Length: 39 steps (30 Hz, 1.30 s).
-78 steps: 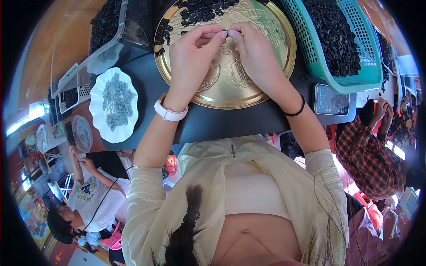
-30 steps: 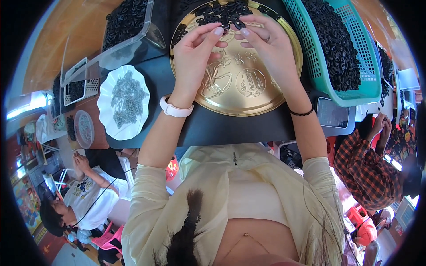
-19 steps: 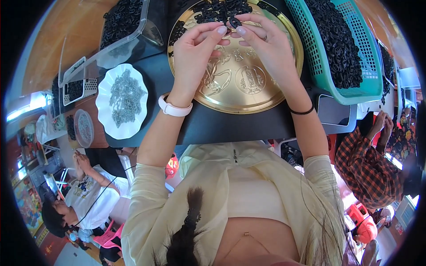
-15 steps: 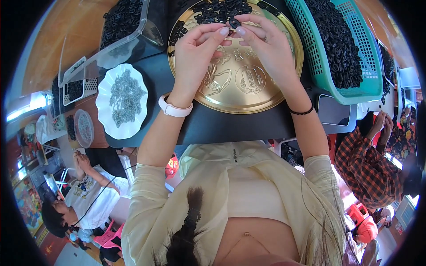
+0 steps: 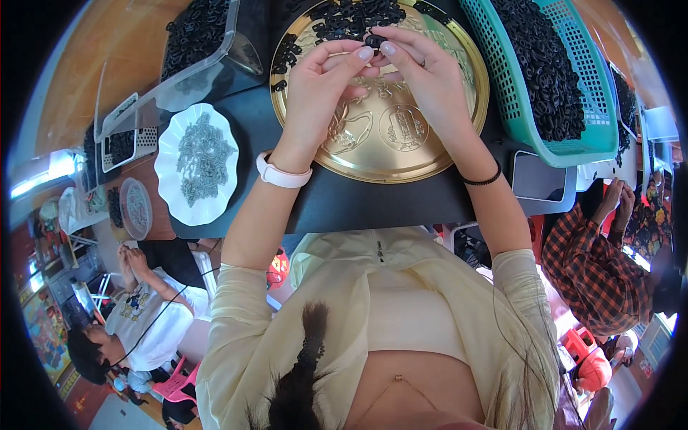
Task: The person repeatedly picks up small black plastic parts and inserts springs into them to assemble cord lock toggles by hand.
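Observation:
Both hands meet over the far half of a round gold tray point(image 5: 373, 168) with embossed pictures. Between the thumb and fingers of my right hand point(image 5: 433, 82) is a small black plastic piece point(image 5: 374, 41), glossy and rounded. My left hand point(image 5: 315, 93) is closed in a pinch right beside it, thumb tip near the piece; whatever sits in that pinch is too small and covered to name. Loose black pieces with holes point(image 5: 351, 20) lie piled at the tray's far side, and a smaller group point(image 5: 287, 54) rests by its left rim.
Left of the tray stand a scalloped white dish point(image 5: 166, 172) of small silvery metal parts and a clear bin point(image 5: 233, 32) with black pieces. On the right is a green basket point(image 5: 584, 150) full of black pieces, near a phone-like slab point(image 5: 537, 178). Other people sit working on both sides.
The black piece has turned slightly and shifted a little left and down between my fingertips. My right hand has moved slightly left with it; my left hand has hardly moved.

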Available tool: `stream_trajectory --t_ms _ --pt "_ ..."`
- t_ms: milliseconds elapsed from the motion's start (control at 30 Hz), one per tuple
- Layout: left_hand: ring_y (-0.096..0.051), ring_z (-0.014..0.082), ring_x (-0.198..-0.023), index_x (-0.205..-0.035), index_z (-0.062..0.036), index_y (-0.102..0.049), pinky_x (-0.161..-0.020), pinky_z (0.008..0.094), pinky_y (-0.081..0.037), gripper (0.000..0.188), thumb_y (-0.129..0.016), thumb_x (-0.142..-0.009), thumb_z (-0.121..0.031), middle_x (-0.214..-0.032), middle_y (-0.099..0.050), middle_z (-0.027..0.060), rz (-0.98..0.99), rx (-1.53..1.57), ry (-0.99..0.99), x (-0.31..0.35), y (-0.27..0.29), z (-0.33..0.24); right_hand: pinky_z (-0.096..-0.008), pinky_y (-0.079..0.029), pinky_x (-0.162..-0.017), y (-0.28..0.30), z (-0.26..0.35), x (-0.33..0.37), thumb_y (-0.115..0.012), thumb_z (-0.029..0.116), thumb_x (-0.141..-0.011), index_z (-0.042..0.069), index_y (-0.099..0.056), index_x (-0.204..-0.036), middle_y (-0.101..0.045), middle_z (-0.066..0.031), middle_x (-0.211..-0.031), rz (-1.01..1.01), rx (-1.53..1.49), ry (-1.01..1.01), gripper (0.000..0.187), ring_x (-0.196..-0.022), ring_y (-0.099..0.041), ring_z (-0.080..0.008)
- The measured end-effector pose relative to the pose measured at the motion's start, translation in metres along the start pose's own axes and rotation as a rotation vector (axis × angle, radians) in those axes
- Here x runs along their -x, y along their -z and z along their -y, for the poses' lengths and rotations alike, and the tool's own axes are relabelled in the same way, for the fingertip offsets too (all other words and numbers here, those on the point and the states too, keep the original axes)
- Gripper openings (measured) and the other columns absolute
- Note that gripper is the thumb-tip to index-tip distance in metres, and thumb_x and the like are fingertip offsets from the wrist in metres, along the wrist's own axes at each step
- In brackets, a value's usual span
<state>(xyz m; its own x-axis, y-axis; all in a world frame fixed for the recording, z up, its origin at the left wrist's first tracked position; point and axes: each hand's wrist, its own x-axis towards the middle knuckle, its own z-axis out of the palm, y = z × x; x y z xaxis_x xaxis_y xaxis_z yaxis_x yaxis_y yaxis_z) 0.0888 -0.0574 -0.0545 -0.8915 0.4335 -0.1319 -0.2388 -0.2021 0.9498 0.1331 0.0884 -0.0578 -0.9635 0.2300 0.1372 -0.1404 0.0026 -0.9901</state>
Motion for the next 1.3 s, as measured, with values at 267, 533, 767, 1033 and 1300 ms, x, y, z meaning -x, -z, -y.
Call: stream_trajectory --t_ms 267,533,767,1033,1300 --pt "-0.065 0.0132 -0.086 -0.104 -0.0024 -0.058 -0.062 0.0189 -0.05 0.025 -0.065 -0.084 -0.016 -0.088 -0.067 0.0072 0.016 -0.066 -0.01 -0.001 0.003 0.002 -0.0198 -0.05 -0.067 -0.006 -0.002 0.003 -0.055 0.013 -0.09 0.003 -0.058 -0.109 -0.065 -0.0052 -0.095 -0.057 -0.093 -0.088 0.021 -0.083 -0.062 -0.0092" --pt "-0.062 0.0084 -0.078 -0.111 -0.0047 -0.059 -0.06 0.0173 -0.049 0.03 -0.065 -0.084 -0.015 -0.095 -0.065 0.0045 0.014 -0.076 -0.073 -0.001 0.004 0.007 -0.0218 -0.053 -0.07 -0.001 -0.006 0.001 -0.056 0.012 -0.089 0.003 -0.059 -0.112 -0.064 -0.0052 -0.097 0.019 -0.136 -0.085 0.025 -0.085 -0.062 -0.0103" --pt "-0.064 0.0109 -0.083 -0.116 -0.0034 -0.058 -0.061 0.0183 -0.05 0.031 -0.061 -0.086 -0.014 -0.097 -0.065 0.006 0.02 -0.189 -0.077 0.002 -0.003 0.0 -0.022 -0.054 -0.068 -0.003 0.001 0.001 -0.061 0.014 -0.086 0.002 -0.064 -0.106 -0.065 -0.0059 -0.094 -0.087 -0.166 -0.021 0.023 -0.081 -0.063 -0.0108" --pt "-0.064 0.0144 -0.085 -0.113 0.0007 -0.059 -0.059 0.0202 -0.051 0.033 -0.063 -0.086 -0.017 -0.097 -0.065 0.0075 -0.011 -0.029 -0.007 0.003 -0.004 -0.003 -0.0205 -0.048 -0.064 0.002 -0.009 0.0 -0.065 0.016 -0.082 0.002 -0.067 -0.1 -0.067 -0.006 -0.084 -0.103 0.018 -0.013 0.022 -0.076 -0.061 -0.0089" --pt "-0.063 0.0121 -0.079 -0.111 -0.0008 -0.061 -0.059 0.0197 -0.049 0.032 -0.063 -0.086 -0.021 -0.097 -0.067 0.0094 -0.037 -0.114 -0.051 0.002 -0.001 0.001 -0.0197 -0.046 -0.062 0.008 -0.008 0.0 -0.064 0.016 -0.083 0.007 -0.068 -0.102 -0.068 -0.0059 -0.081 -0.106 0.163 0.026 0.022 -0.07 -0.059 -0.0067"
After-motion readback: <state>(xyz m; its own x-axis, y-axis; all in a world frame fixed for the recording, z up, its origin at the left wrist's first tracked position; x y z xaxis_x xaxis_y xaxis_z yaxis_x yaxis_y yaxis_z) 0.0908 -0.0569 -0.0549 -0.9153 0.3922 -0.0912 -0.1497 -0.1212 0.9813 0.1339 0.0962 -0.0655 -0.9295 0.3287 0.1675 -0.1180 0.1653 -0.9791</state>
